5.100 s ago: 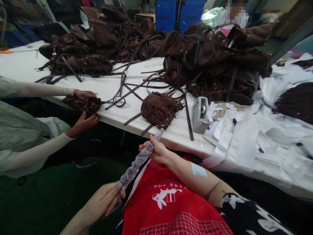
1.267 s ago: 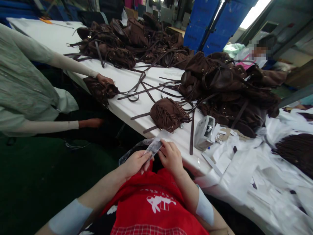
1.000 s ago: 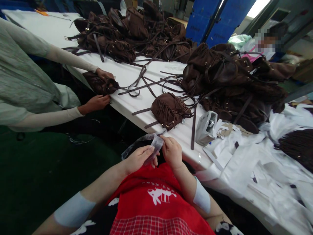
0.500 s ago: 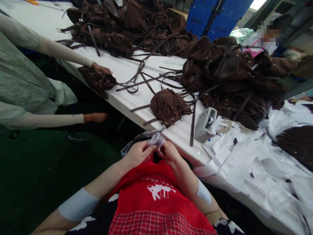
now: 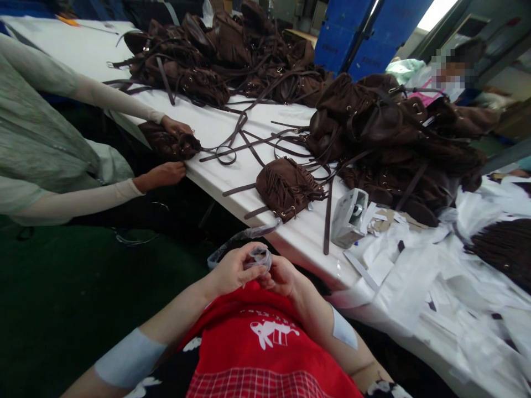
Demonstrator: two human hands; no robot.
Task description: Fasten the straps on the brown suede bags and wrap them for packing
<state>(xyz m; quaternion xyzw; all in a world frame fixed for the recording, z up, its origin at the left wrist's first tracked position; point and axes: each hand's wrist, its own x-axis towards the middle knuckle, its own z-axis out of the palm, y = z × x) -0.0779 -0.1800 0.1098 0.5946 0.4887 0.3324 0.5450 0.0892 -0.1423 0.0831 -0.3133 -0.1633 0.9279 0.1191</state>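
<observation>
My left hand [image 5: 236, 269] is closed around a bunched clear plastic sleeve [image 5: 262, 257] in front of my red apron. Its rolled end faces up, with something brownish inside that I cannot make out. Fingers of my right hand [image 5: 282, 276] are closed at the same bunch from the other side; their tips are partly hidden. A long stretch of the plastic loops out behind my left hand towards the table edge. Just beyond lies a small dark brown fringed bag [image 5: 286, 187], its straps spread on the white table [image 5: 207, 177].
A grey tape dispenser [image 5: 349, 218] stands right of the fringed bag. Piled brown bags [image 5: 373, 127] cover the right and far table. White paper and plastic scraps [image 5: 415, 276] lie at the near right. At left, a co-worker's hands [image 5: 166, 171] handle another brown bag [image 5: 166, 141].
My hands have tilted the plastic bunch so its rolled end opens upward, and moved it slightly down. The co-worker's lower hand has risen to the bag at the table edge.
</observation>
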